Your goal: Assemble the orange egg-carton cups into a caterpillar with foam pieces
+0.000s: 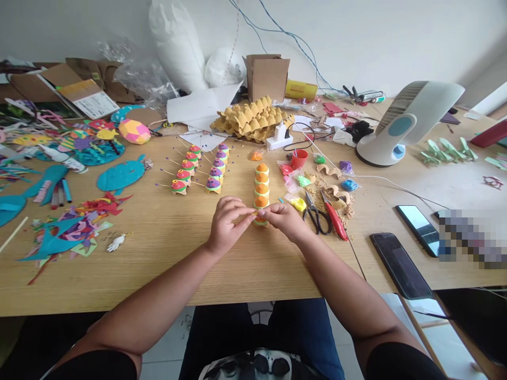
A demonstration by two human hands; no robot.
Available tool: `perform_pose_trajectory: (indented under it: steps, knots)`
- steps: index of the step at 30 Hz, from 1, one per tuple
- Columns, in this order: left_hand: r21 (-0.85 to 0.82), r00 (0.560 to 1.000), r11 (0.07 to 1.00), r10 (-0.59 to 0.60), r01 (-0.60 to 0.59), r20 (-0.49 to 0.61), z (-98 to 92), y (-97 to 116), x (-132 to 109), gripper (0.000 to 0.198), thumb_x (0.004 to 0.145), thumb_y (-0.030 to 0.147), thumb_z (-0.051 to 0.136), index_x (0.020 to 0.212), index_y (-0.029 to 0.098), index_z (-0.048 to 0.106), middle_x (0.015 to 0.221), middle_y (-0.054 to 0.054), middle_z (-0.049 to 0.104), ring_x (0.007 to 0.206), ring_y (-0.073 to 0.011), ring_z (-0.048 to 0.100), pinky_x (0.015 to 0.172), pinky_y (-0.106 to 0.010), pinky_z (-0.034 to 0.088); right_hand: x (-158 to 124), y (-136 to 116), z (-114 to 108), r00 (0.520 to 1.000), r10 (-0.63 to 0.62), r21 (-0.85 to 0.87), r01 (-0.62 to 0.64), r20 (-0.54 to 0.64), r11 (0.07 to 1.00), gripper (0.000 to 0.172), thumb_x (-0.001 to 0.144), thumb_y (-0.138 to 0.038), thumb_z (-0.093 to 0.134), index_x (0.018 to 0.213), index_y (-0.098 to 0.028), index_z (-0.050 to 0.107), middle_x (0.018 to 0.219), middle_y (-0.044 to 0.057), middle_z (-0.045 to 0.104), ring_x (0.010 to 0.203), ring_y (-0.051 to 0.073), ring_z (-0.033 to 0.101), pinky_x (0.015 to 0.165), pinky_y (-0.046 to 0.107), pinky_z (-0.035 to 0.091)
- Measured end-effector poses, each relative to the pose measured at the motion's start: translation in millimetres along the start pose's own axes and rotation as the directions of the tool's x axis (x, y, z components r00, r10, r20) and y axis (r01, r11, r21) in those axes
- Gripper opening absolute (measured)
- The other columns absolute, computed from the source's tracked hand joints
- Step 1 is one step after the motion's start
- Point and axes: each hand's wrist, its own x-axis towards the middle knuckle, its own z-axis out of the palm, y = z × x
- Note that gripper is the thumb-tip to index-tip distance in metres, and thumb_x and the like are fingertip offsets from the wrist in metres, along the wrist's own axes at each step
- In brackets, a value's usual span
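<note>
Facing plastic bags (292, 184) of clay (303, 181) and a red cup (300, 159) apparently holding a stick (295, 152), we pinch a tiny yellowish piece (255, 213), left hand (231, 224) and right hand (284, 217) fingertips closed, over the orange-topped strip (261, 178).

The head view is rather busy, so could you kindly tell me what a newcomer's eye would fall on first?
Probably the left hand and right hand, meeting at centre over the near end of an orange-topped strip. Next might come the vivid pink-topped row and purple-topped row, left of that strip. The large white appliance also stands out toward the back right of the table.
</note>
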Motion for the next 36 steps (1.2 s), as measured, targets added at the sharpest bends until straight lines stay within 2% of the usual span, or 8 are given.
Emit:
perform_pose_trajectory:
  steps: [6,12,15,17,20,23,30,36]
  knots:
    - [0.008,0.999,0.999,-0.042,0.042,0.025,-1.4,0.4,0.0,0.008,0.094,0.03,0.072,0.089,0.026,0.078,0.082,-0.002,0.07,0.098,-0.0213,0.061,0.095,-0.042,0.054,-0.2,1.5,-2.1,0.999,0.023,-0.01,-0.023,-0.032,1.0,0.062,0.073,-0.078,0.07,0.064,-0.016,0.065,0.052,-0.007,0.033,0.054,0.008,0.025,0.052,0.027,0.017]
    - [-0.005,0.999,0.999,-0.034,0.034,0.023,-1.5,0.4,0.3,0.008,0.093,0.03,0.072,0.087,0.027,0.077,0.081,-0.002,0.07,0.096,-0.0207,0.061,0.094,-0.042,0.054,1.6,5.7,-1.2,0.996,0.071,0.04,-0.073,0.047,0.997,0.054,0.065,-0.068,0.082,0.069,-0.016,0.069,0.05,-0.008,0.038,0.05,0.006,0.026,0.049,0.027,0.014]
    - [-0.014,0.999,0.999,-0.032,0.032,0.027,-1.1,-0.9,-0.6,0.009,0.093,0.031,0.073,0.086,0.027,0.076,0.081,-0.002,0.069,0.096,-0.0207,0.061,0.094,-0.042,0.054,2.6,8.8,-0.2,0.996,0.077,0.092,-0.08,0.036,0.993,0.05,0.065,-0.063,0.085,0.072,-0.016,0.071,0.052,-0.007,0.044,0.049,0.006,0.027,0.048,0.026,0.014]
    - [-0.014,0.999,0.999,-0.035,0.036,0.031,-0.9,-1.8,-1.3,0.008,0.092,0.034,0.074,0.091,0.026,0.077,0.083,-0.002,0.07,0.098,-0.0211,0.061,0.094,-0.042,0.054,2.9,9.9,-0.2,0.997,0.078,0.113,-0.081,0.028,0.99,0.047,0.065,-0.06,0.085,0.072,-0.015,0.072,0.053,-0.006,0.047,0.049,0.006,0.028,0.048,0.026,0.015]
    - [-0.015,0.999,1.0,-0.025,0.025,0.028,-0.6,-2.1,-2.1,0.019,0.089,0.038,0.077,0.104,0.026,0.077,0.091,-0.004,0.071,0.1,-0.0217,0.063,0.094,-0.041,0.054,3.0,9.8,-1.0,0.996,0.088,0.124,-0.089,0.014,0.988,0.046,0.065,-0.058,0.086,0.072,-0.015,0.073,0.057,-0.005,0.053,0.05,0.005,0.031,0.048,0.025,0.017]
    - [-0.021,1.0,1.0,-0.005,0.005,0.021,-0.4,-0.7,-1.7,0.02,0.088,0.035,0.079,0.107,0.026,0.076,0.094,-0.004,0.072,0.1,-0.0213,0.063,0.094,-0.041,0.054,3.4,9.2,-1.8,0.996,0.092,0.117,-0.092,0.007,0.989,0.046,0.064,-0.058,0.086,0.074,-0.014,0.074,0.06,-0.004,0.056,0.05,0.005,0.031,0.049,0.025,0.018]
    - [-0.042,1.0,0.999,-0.004,0.004,-0.001,-0.9,0.8,-0.1,0.001,0.091,0.026,0.075,0.093,0.025,0.075,0.085,-0.001,0.07,0.095,-0.0195,0.063,0.093,-0.04,0.055,2.7,7.6,-1.3,0.998,0.069,0.069,-0.07,0.015,0.995,0.051,0.067,-0.064,0.082,0.077,-0.014,0.074,0.051,-0.007,0.044,0.049,0.006,0.028,0.048,0.026,0.015]
    - [-0.047,0.999,0.998,0.031,-0.031,-0.014,-1.2,0.1,-0.1,0.004,0.09,0.02,0.075,0.092,0.024,0.074,0.084,-0.001,0.07,0.097,-0.0193,0.062,0.093,-0.039,0.054,2.9,7.9,-1.3,0.996,0.071,0.072,-0.075,0.054,0.995,0.055,0.067,-0.067,0.082,0.079,-0.014,0.073,0.054,-0.007,0.044,0.05,0.005,0.028,0.048,0.025,0.016]
